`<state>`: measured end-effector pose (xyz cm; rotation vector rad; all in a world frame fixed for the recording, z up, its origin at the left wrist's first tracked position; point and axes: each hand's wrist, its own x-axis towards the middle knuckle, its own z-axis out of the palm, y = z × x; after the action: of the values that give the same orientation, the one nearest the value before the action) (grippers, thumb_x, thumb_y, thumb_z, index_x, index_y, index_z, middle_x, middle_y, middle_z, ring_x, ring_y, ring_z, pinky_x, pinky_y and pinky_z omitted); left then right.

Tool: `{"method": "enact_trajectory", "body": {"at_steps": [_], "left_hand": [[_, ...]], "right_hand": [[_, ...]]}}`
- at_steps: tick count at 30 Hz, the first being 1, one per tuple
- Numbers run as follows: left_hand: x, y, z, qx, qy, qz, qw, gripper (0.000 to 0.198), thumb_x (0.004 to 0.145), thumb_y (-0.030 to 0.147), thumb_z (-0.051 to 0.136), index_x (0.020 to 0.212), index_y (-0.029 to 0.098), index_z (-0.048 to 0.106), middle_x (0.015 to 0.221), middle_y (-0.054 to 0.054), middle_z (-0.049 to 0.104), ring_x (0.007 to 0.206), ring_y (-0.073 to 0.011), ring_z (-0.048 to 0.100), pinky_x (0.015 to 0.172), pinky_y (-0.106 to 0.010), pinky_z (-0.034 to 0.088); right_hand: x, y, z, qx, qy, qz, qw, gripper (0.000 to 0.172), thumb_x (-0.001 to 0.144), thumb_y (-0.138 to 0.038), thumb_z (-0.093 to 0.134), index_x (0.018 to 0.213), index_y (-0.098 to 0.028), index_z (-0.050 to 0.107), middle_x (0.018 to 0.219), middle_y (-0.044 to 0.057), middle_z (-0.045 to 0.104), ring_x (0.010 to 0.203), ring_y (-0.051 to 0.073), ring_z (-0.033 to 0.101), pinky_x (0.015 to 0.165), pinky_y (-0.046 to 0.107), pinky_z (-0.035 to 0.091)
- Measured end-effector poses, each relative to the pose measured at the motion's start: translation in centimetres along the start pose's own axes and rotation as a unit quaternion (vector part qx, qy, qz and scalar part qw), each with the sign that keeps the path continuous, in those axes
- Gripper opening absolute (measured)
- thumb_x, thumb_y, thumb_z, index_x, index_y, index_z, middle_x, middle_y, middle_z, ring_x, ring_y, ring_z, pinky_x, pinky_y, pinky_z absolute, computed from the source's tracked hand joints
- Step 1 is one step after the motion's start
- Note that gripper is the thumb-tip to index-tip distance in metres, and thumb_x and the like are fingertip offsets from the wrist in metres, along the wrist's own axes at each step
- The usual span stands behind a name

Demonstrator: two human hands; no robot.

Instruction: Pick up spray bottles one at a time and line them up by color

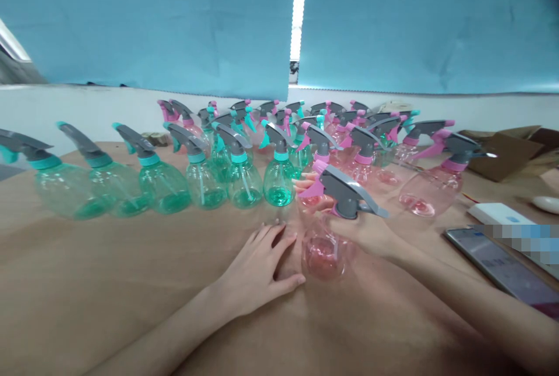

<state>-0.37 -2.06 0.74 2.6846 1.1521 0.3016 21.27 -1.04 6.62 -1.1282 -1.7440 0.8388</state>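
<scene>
Pink spray bottle [325, 254] with a grey and pink head stands upright at the front of the counter [131, 294], and the other places here are told from it. Well to its left and farther back runs a row of green spray bottles [163, 187], the last of them behind it and slightly left. Just left of it the left hand [262, 265] lies open, palm down, fingers spread, thumb tip near its base, holding nothing. Around its far side comes the right hand [349, 227], fingers showing behind the pink trigger; whether they grip or merely touch, I cannot tell. Handling this single bottle seems the step in hand, and the next move calls for a steady hold at the neck. Behind it crowd more pink and green bottles [362, 169], which stand in the way of any push backward. Right of it and farther back is a separate pink bottle [434, 190]; farther right lie a phone [498, 268], a white box [493, 214] and brown cardboard [502, 155], clear of both hands.
</scene>
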Motion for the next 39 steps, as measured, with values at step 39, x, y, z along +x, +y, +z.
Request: {"method": "enact_trajectory", "body": {"at_steps": [39], "left_hand": [[-0.06,0.15,-0.26,0.009,-0.005,0.003,1.000,0.062,0.088,0.056,0.055,0.136,0.019,0.044,0.143,-0.015,0.041,0.133,-0.0319,0.034,0.105,-0.050,0.033]], "right_hand": [[-0.18,-0.42,0.21,0.016,0.015,0.057,0.998,0.011,0.063,-0.028,0.063,0.073,-0.024,0.060,0.073,0.000,0.069,0.072,0.020,0.066,0.069,0.033,0.055]]}}
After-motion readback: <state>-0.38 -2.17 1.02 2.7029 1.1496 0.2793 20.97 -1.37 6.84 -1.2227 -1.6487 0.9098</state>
